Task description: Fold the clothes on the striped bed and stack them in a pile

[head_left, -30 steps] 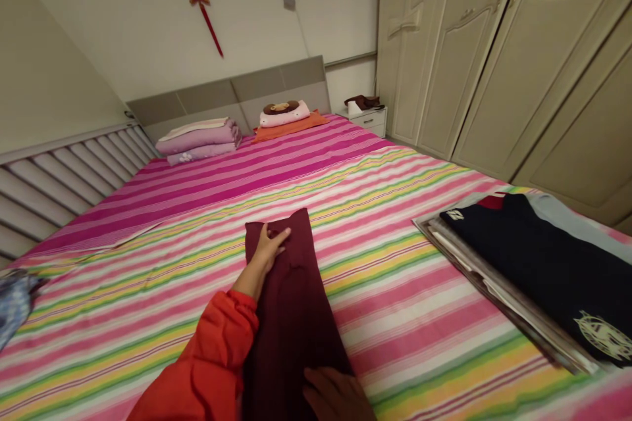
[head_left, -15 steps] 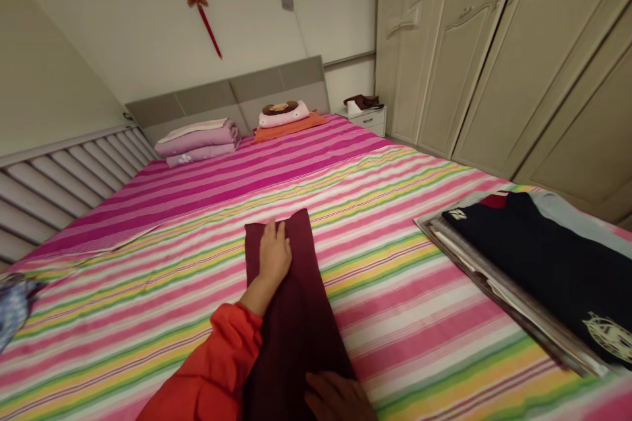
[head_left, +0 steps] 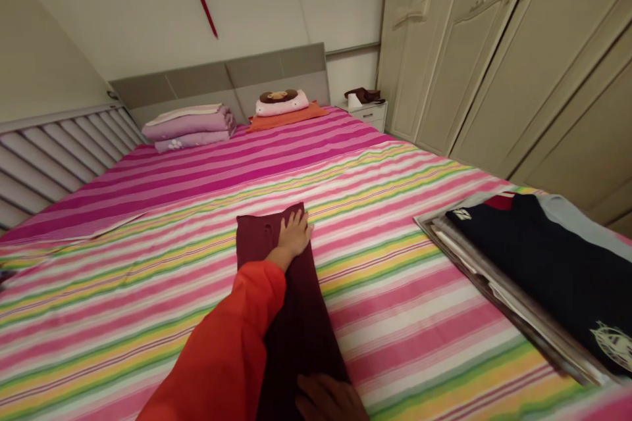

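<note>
A dark maroon garment (head_left: 301, 316), folded into a long narrow strip, lies flat on the striped bed sheet. My left hand (head_left: 295, 233), in a red sleeve, rests on its far right corner with the fingers spread. Close to me, my right hand (head_left: 330, 398) lies on the near part of the cloth; its fingers show stretched out and the rest is cut off by the bottom edge of the view. The near end of the garment is out of view.
To the right is a stack of folded clothes (head_left: 538, 263), a navy one on top. Folded lilac bedding (head_left: 190, 125) and an orange pillow (head_left: 286, 118) lie by the headboard (head_left: 197, 82). A nightstand (head_left: 371, 117) and a wardrobe (head_left: 474, 66) stand beyond the bed's right side.
My left hand has slid right across the far end of the garment, from its middle to the right corner, with fingers spreading. My right hand stays near the bottom. The view has shifted slightly.
</note>
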The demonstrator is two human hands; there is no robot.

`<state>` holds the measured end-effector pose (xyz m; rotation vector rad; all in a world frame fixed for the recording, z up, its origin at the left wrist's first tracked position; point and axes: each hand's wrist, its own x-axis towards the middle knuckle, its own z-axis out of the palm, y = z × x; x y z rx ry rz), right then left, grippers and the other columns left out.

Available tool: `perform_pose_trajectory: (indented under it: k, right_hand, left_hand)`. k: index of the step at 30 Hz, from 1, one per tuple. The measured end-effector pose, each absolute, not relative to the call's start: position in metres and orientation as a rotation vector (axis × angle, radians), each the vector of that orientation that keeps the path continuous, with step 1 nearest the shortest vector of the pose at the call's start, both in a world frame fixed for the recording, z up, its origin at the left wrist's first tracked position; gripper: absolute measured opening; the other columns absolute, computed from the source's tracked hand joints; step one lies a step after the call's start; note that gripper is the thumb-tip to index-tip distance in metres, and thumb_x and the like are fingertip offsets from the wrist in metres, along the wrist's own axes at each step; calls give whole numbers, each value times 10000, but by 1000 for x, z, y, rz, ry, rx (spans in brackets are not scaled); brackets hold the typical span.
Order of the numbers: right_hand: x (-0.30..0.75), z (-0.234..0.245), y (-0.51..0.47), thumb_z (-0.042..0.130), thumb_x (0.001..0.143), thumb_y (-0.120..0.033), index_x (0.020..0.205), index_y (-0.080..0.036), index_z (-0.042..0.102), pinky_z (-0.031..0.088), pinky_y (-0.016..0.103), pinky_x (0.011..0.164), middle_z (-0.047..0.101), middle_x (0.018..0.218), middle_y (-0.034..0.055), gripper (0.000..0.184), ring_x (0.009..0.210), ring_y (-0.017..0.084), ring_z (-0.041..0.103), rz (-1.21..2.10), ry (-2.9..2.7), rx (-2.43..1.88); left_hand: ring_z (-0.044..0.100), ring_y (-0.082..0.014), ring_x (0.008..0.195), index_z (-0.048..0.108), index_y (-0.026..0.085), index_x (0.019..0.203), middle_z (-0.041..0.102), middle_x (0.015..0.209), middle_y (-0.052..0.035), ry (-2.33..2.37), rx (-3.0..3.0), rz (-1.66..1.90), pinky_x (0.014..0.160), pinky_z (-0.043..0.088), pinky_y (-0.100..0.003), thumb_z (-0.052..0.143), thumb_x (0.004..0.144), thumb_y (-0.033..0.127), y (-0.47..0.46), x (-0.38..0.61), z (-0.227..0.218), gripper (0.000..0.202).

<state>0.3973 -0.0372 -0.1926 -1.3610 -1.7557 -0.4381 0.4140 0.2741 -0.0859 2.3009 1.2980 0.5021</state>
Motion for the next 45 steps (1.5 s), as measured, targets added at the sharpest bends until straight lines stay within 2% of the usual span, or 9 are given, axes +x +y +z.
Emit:
perform_pose_trajectory:
  k: [5,9,13,19,25,29,33,40,45]
  right_hand:
    - [413,-158,-48,535,892,-534,1101,-233,657,522,294,731,726,1158,20,386,963,198,646,-225,-1948,-1377]
    - [420,-122,-58,587,883,-448,1201,-223,616,516,328,861,674,1263,41,390,1087,214,619,1,-2011,-1427]
    - [420,-106,-68,561,899,-304,1209,-217,595,506,372,912,687,1210,85,324,1101,215,618,75,-1829,-1388]
    - [423,-107,-80,470,919,-222,1346,-204,474,471,432,953,604,1309,132,427,1189,241,565,-58,-1594,-1387]
    - [429,-115,-73,322,987,-262,1501,-241,314,412,465,1039,501,1450,109,514,1337,242,458,-27,-1450,-1579]
    - [433,-121,-60,256,1013,-308,1458,-228,418,402,462,1077,488,1472,89,480,1382,222,413,121,-1426,-1663]
    - [435,-120,-58,272,1017,-368,1369,-245,540,337,555,1112,539,1429,67,459,1388,253,407,284,-1585,-1729]
    - [449,-112,-97,319,1018,-378,1397,-303,506,356,535,1105,508,1455,35,429,1409,229,372,265,-1998,-1651]
    - [467,-111,-137,366,1008,-381,1314,-290,596,426,481,1062,574,1395,44,394,1356,228,451,301,-2133,-1539]
  left_hand:
    - [169,-282,1487,529,248,1349,342,1564,-96,1269,2246,469,1184,-61,-512,559,875,423,286,419,-85,506]
    - [233,-267,1470,576,263,1296,398,1536,-72,1129,2244,448,1198,41,-466,617,840,453,250,401,-81,495]
    - [292,-222,1450,587,277,1290,471,1488,-50,861,2257,404,1201,101,-397,610,842,490,190,370,-80,497]
    - [174,-221,1488,365,239,1476,277,1589,-85,619,2531,114,1209,63,-445,421,948,437,113,341,-77,567]
    - [255,-288,1459,338,161,1488,361,1537,-177,348,2736,16,1188,191,-515,469,928,398,50,323,-78,622]
    - [307,-301,1436,364,148,1474,445,1479,-189,329,2832,118,1189,206,-534,515,909,394,6,307,-97,635]
    - [316,-297,1433,383,139,1460,431,1491,-185,472,2808,213,1187,236,-530,491,921,428,-42,294,-119,621]
    - [344,-280,1421,339,178,1487,381,1530,-157,576,2567,147,1152,326,-499,400,953,422,-103,265,-116,590]
    - [567,-208,1236,573,303,1311,623,1337,-40,670,2340,435,1087,426,-387,372,966,369,-86,215,-103,404]
